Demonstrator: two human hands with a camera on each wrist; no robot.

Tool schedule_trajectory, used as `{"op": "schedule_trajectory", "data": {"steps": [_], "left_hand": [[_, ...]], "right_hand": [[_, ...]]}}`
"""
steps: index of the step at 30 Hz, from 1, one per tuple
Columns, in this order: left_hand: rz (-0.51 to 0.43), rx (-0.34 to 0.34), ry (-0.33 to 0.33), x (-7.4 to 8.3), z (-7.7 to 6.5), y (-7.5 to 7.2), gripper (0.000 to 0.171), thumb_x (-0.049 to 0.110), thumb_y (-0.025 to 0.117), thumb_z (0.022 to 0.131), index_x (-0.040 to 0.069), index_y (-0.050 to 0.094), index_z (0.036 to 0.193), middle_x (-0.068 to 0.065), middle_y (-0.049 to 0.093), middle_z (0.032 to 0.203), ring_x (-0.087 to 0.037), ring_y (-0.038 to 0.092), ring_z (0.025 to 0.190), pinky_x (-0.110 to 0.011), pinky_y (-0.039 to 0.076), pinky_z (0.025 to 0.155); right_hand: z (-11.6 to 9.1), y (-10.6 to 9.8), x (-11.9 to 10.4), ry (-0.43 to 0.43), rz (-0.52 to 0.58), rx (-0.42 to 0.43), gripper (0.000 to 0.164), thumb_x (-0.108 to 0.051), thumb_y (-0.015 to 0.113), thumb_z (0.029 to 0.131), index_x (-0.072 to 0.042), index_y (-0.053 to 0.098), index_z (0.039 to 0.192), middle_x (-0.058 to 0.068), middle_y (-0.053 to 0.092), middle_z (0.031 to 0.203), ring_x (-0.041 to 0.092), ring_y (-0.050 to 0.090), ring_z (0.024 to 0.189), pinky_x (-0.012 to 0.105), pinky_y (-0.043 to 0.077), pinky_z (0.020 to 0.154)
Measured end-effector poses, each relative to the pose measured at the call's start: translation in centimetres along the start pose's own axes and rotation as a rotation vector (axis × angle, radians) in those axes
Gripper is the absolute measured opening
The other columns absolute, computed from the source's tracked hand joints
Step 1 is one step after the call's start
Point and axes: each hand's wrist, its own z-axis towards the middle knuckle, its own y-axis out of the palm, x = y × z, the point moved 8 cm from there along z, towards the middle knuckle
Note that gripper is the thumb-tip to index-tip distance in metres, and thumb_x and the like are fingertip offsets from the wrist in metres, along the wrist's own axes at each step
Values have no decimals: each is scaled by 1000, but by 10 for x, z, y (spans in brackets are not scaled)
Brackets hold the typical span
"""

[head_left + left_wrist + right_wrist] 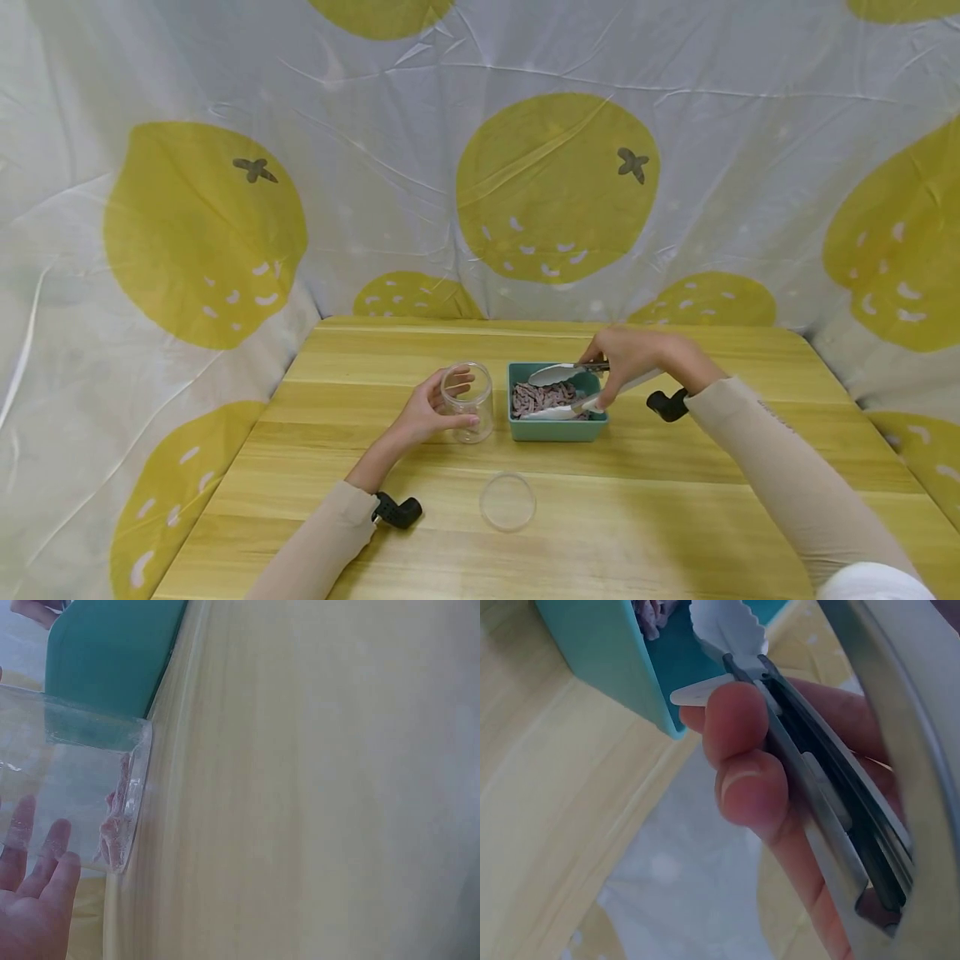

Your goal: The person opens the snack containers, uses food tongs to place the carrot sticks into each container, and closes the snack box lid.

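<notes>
My left hand point(422, 417) holds a clear jar point(480, 410) upright on the table, thumb in front and fingers behind. A few pinkish meat strips point(111, 834) lie at the jar's bottom in the left wrist view. Just right of it stands a teal box point(558, 431) with many shredded meat strips point(546, 397) inside. My right hand point(637, 360) grips metal tongs with white tips point(553, 375) from above. The tongs are spread, one tip toward the back of the box and the other over the strips near its front wall.
A round clear lid point(507, 502) lies flat on the wooden table point(645, 533), in front of the jar and box. A lemon-print curtain point(390, 183) hangs behind the table and along both sides.
</notes>
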Motion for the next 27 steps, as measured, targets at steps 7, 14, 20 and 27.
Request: {"op": "schedule_trajectory", "data": {"steps": [7, 14, 20, 27], "left_hand": [[-9, 2, 1, 1, 0, 0, 75, -5, 80, 82, 3, 44, 147, -30, 43, 146, -48, 39, 136, -59, 31, 112], [1, 4, 11, 2, 0, -2, 78, -4, 81, 81, -4, 40, 147, -29, 45, 146, -48, 40, 136, -58, 31, 112], [4, 0, 10, 1, 0, -1, 77, -4, 80, 81, -2, 41, 147, -27, 46, 146, -47, 40, 136, -57, 32, 112], [6, 0, 13, 3, -1, 0, 77, -3, 81, 81, -1, 42, 147, -28, 45, 146, -48, 40, 135, -58, 32, 111]], "right_hand": [[4, 4, -5, -2, -7, 5, 71, -30, 90, 72, 9, 64, 125, 20, 65, 127, 34, 61, 116, 41, 54, 88], [4, 8, -8, -23, 32, 3, 64, -22, 89, 72, 11, 66, 122, 7, 66, 75, 8, 23, 52, 26, 28, 55], [1, 11, -9, -7, 30, -1, 64, -22, 87, 75, 11, 64, 124, 9, 69, 77, 9, 13, 50, 26, 23, 52], [-3, 12, -12, -31, 20, 8, 59, -21, 86, 79, 11, 65, 123, 13, 73, 104, 7, 20, 50, 25, 30, 54]]}}
